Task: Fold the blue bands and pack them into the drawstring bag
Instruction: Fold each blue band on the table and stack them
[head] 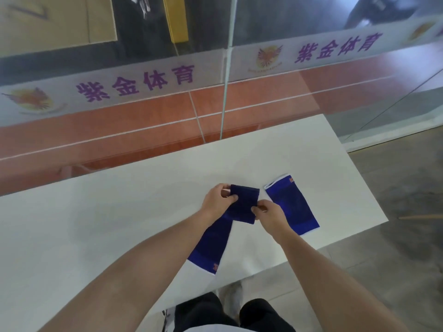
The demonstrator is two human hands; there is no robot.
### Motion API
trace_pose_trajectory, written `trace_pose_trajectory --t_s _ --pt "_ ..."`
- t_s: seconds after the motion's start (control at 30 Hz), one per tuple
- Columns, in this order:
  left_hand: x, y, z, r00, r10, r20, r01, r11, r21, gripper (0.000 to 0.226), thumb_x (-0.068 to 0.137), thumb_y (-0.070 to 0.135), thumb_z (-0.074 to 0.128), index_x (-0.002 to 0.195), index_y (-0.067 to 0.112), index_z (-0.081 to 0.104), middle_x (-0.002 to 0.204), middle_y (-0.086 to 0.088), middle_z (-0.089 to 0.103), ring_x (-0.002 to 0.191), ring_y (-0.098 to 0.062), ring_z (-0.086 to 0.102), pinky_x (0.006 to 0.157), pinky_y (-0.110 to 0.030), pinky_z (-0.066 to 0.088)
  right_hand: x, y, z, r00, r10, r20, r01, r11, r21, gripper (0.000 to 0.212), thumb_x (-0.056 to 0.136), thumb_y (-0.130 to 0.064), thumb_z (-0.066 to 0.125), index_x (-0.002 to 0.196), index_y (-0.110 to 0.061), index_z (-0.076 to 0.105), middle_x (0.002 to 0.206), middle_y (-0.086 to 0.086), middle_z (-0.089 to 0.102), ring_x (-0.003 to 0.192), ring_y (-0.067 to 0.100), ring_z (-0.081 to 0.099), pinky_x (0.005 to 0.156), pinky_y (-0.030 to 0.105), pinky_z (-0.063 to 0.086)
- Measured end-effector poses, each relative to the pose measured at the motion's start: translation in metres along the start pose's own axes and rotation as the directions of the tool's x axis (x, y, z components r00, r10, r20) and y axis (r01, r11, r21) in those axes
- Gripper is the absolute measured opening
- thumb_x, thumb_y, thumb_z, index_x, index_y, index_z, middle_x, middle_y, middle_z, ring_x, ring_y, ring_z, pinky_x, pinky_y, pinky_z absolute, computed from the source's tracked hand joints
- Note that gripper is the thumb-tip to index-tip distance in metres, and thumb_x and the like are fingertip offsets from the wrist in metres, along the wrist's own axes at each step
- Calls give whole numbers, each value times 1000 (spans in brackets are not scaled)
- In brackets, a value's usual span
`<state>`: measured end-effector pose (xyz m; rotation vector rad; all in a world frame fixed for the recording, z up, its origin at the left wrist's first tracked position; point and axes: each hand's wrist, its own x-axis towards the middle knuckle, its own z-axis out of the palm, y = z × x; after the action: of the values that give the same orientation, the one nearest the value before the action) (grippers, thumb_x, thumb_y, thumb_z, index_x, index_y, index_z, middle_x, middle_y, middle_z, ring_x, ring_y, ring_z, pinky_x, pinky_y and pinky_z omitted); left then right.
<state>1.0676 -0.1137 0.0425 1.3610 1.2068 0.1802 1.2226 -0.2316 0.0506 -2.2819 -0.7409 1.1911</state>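
Observation:
A long blue band (213, 240) lies on the white table (96, 224), its far end folded back over itself into a dark flap. My left hand (217, 200) pinches the flap's far left corner. My right hand (268, 212) pinches the flap's near right edge. The band's near end, with white trim and a small orange logo, hangs at the table's front edge. A second blue band (291, 204) lies flat just right of my right hand, untouched. No drawstring bag is in view.
The table's right end and front edge are close to the bands. Behind the table stands a glass wall (225, 80) with a white strip of purple lettering, an orange court floor beyond it. Grey floor (395, 188) lies to the right.

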Motion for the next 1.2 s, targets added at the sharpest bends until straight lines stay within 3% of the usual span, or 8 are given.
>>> trace_pose_trajectory --t_s 0.27,0.43,0.67,0.73,0.87,1.0,1.1,1.2 --pt "-106 -26 -26 995 69 -71 -61 992 108 50 89 17 64 120 41 32 94 3 71 87 -15 69 78 -31 56 -65 -16 25 997 -64 47 53 978 203 25 92 -21 66 113 -24 52 95 2 71 86 19 68 67 29 48" --pt "-167 -58 -47 989 71 -129 -42 976 212 49 84 17 70 124 38 51 98 3 68 88 -17 65 79 -25 51 -111 -23 59 970 -185 157 152 968 198 30 92 -3 62 115 -22 59 101 7 67 86 18 67 71 25 54" --pt "-230 -101 -102 966 64 -252 26 941 338 57 89 14 67 143 15 49 132 -4 58 117 -18 55 92 -21 37 -155 -51 127 900 -275 337 290 957 7 44 88 -8 70 128 -25 60 112 0 62 99 11 61 86 27 53" --pt "-242 -114 -121 946 89 -313 36 927 372 51 90 10 64 139 12 51 130 -7 58 118 -21 54 90 -20 34 -167 -65 151 880 -308 361 358 930 -79 47 88 -7 70 131 -22 59 110 2 62 95 12 60 79 19 48" --pt "-265 -149 -162 905 127 -405 48 918 393 29 91 12 59 120 15 62 114 -2 48 111 -22 44 90 -24 36 -190 -94 205 847 -367 385 472 852 -227 35 89 -10 65 122 -19 65 102 3 65 91 21 62 76 26 48" --pt "-290 -192 -219 884 126 -451 54 929 366 21 91 18 61 112 17 63 116 5 46 110 -16 35 92 -23 36 -219 -127 264 823 -414 389 524 817 -241 23 90 -14 63 111 -18 70 103 -3 55 94 17 56 81 26 42" --pt "-314 -222 -270 900 62 -431 38 975 220 17 90 17 62 108 18 63 104 3 63 95 -16 56 69 -17 38 -243 -149 316 837 -354 417 453 876 -167 22 89 -16 60 110 -18 67 110 -6 59 102 16 57 88 30 45" --pt "-337 -251 -321 900 -23 -436 49 998 49 17 92 18 62 108 22 60 100 6 65 92 -14 61 67 -17 42 -264 -169 369 849 -286 445 360 929 -90 15 88 -21 62 102 -18 67 101 5 70 87 19 62 74 31 47"
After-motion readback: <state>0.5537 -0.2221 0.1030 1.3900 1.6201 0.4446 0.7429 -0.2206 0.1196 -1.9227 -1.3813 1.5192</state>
